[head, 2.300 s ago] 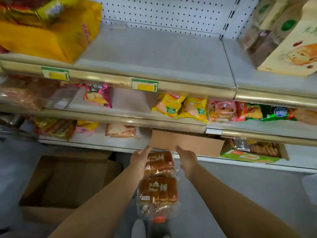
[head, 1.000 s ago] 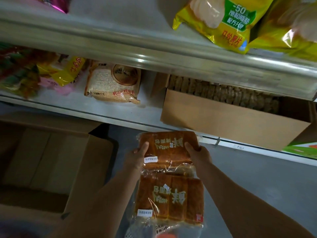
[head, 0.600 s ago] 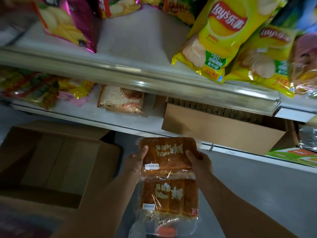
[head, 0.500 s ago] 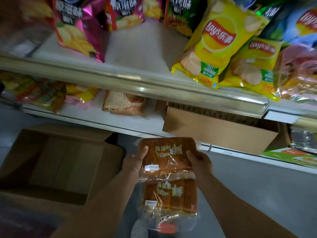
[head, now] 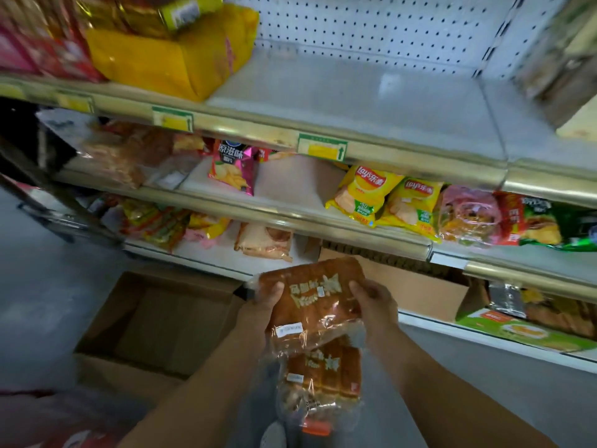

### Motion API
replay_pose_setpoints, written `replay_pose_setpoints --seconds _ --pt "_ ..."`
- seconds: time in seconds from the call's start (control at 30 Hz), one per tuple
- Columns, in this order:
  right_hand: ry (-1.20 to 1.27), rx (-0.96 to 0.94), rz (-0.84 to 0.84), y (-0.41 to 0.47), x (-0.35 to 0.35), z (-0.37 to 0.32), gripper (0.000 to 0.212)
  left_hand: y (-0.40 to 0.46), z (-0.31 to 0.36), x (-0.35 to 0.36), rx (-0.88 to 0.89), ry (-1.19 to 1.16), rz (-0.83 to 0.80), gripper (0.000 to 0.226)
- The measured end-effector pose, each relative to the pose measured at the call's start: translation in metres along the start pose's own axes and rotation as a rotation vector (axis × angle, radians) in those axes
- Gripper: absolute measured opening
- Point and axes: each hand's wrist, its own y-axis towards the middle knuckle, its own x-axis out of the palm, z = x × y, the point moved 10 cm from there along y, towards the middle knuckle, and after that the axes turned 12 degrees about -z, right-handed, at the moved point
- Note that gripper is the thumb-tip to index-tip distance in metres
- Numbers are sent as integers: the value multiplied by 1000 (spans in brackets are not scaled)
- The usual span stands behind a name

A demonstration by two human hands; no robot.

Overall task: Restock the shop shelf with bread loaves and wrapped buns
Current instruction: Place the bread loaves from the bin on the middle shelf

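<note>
Though blurry, both hands' fingers still around bread packs point(head: 311, 305), apparently raised higher.

two bread packs point(head: 311, 302), two yellow crisp bags point(head: 363, 197), two cardboard boxes point(head: 155, 324)

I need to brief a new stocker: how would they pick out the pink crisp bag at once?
Find the middle shelf, under the gold rail with yellow price tags. Left of its bare patch one pink crisp bag stands alone. The Lay's bags to the right are yellow; it is the only shiny magenta one.
</note>
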Motion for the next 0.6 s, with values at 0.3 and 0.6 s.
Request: replay_pose_setpoints --seconds 0.3,0.6 --pt "16 -266 -39 -89 8 -148 28 -135 89 10 305 -147 15 88" --pt "-3 -458 -147 -155 41 -286 23 -236 160 17 543 -298 -91 97"
